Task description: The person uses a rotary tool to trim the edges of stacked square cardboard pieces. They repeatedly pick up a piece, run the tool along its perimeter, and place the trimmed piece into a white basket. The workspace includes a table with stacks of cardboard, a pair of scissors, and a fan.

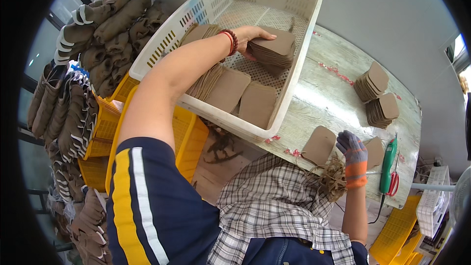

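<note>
A large white plastic crate (pixel 318 29) holds stacks of flat brown pieces with rounded corners. My left hand (pixel 251 38), bare and with a beaded bracelet at the wrist, reaches into it and grips a thick stack of brown pieces (pixel 279 44) by its left side. More stacked brown pieces (pixel 228 88) lean along the crate's near side. My right hand (pixel 352 156), in a grey and orange glove, rests at the table's near edge with its fingers extended and nothing visible in them. Single brown pieces lie on either side of it, one (pixel 319 145) to the left, another (pixel 375 152) to the right.
Two piles of brown pieces (pixel 371 82) stand on the table (pixel 324 93)'s right side. A green corded tool (pixel 388 164) and red-handled scissors (pixel 394 182) lie near my right hand. Tangled brown strands (pixel 334 180) hang at the edge. Yellow crates (pixel 184 132) and brown shoe uppers (pixel 78 113) crowd the left.
</note>
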`<state>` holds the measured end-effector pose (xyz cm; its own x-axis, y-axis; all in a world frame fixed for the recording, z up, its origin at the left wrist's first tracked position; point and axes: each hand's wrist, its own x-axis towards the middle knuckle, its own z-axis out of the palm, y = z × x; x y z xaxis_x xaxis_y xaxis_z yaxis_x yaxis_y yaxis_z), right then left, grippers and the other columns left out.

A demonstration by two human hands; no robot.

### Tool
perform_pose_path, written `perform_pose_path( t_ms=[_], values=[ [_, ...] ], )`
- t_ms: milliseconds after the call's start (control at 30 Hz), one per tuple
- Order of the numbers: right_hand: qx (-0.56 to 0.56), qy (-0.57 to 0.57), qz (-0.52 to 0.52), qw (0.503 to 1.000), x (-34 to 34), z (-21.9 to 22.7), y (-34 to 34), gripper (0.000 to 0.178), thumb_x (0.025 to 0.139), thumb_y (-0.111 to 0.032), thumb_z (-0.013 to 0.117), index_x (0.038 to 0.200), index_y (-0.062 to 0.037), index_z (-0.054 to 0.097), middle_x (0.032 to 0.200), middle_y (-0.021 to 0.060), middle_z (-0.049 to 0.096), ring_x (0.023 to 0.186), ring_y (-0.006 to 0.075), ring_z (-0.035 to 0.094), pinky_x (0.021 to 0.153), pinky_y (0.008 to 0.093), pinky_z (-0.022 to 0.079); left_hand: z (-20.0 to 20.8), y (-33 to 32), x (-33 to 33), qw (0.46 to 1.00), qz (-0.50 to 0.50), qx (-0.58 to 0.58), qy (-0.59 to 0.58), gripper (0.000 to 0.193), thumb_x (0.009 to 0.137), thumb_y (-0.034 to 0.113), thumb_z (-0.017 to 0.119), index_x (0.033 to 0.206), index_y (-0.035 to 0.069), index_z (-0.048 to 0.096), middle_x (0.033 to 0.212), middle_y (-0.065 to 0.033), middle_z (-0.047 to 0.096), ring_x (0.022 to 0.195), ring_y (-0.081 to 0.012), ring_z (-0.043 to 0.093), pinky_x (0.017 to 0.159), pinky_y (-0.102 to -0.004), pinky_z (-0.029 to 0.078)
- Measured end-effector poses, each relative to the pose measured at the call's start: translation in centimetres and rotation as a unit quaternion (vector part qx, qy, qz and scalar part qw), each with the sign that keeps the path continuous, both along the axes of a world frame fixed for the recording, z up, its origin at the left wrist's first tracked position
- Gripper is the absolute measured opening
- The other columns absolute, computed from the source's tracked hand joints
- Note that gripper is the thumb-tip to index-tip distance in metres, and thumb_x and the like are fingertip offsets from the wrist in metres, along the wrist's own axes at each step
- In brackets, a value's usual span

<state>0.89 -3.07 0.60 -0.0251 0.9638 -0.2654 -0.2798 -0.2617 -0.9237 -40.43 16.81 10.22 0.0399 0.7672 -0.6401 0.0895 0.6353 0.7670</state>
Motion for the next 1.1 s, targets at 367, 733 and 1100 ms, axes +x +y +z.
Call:
perform_pose_path(
  t_ms=[367,733,1100],
  values=[
    [0.028,-0.188,-0.022,0.981,-0.9,-1.4,-2.9,0.029,0.091,-0.016,0.059,0.114,0.0030,0.059,0.107,0.0128,0.064,0.097,0.0181,0.060,0.085,0.0300,0.049,0.8,-1.3,-0.4,0.995,-0.066,0.067,0.041,0.076,0.082,0.049,0.062,0.141,0.011,0.033,0.144,-0.0243,0.030,0.130,-0.0468,0.029,0.099,-0.0677,0.023],
    [0.138,-0.538,0.030,0.831,-1.6,-3.1,-3.2,0.062,0.074,-0.023,0.076,0.127,-0.0014,0.050,0.123,0.0156,0.054,0.110,0.0271,0.054,0.092,0.0348,0.045,2.1,-1.5,-0.7,0.991,-0.034,0.097,0.087,0.085,0.075,0.043,0.073,0.138,0.001,0.034,0.140,-0.0276,0.030,0.129,-0.0457,0.029,0.099,-0.0625,0.032],
    [0.133,-0.601,0.049,0.786,-3.0,-1.7,-2.7,0.068,0.074,-0.030,0.074,0.129,-0.0016,0.046,0.128,0.0175,0.050,0.118,0.0331,0.046,0.100,0.0387,0.038,1.7,-1.7,1.1,0.590,-0.421,0.431,0.537,0.116,0.050,0.022,0.084,0.146,0.021,0.020,0.144,-0.0136,0.034,0.138,-0.0327,0.022,0.112,-0.0536,0.014]
  ],
)
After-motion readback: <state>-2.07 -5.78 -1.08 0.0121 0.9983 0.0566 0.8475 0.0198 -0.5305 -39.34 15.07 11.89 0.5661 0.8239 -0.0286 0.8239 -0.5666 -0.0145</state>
